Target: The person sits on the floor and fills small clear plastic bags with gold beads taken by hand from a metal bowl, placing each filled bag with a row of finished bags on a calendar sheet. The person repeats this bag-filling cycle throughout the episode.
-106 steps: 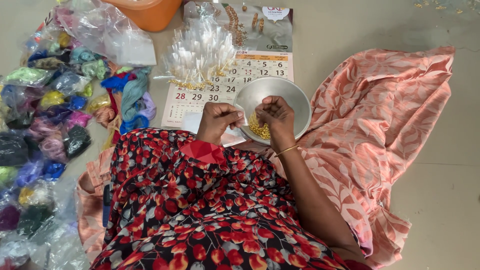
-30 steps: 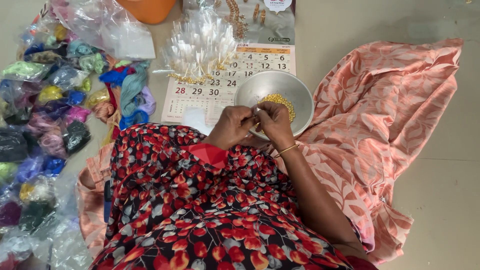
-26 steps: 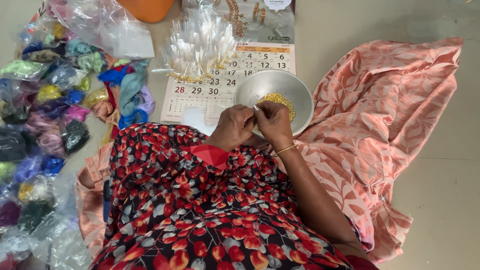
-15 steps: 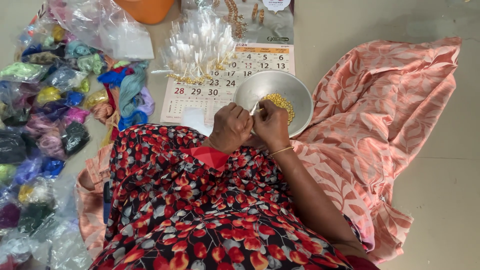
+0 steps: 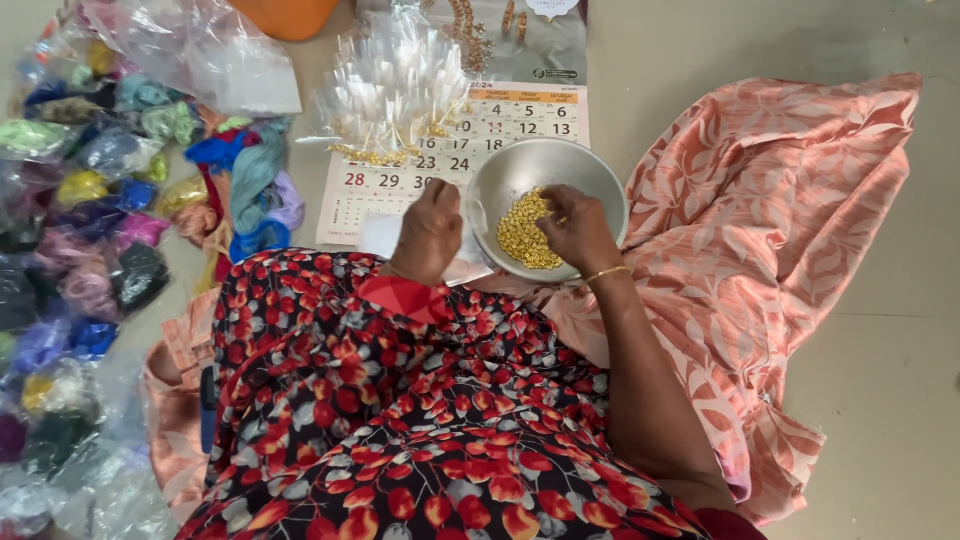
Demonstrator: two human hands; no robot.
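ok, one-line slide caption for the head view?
Right hand reaches into a steel bowl of gold beads; left hand rests beside it over a calendar.

Clear plastic packets (image 5: 395, 85) heaped on a white wall calendar (image 5: 480, 135).

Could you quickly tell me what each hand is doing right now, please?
Left hand: fingers curled beside the steel bowl; what it holds cannot be told.
Right hand: over the bowl, fingertips at the small gold pieces; grip cannot be told.
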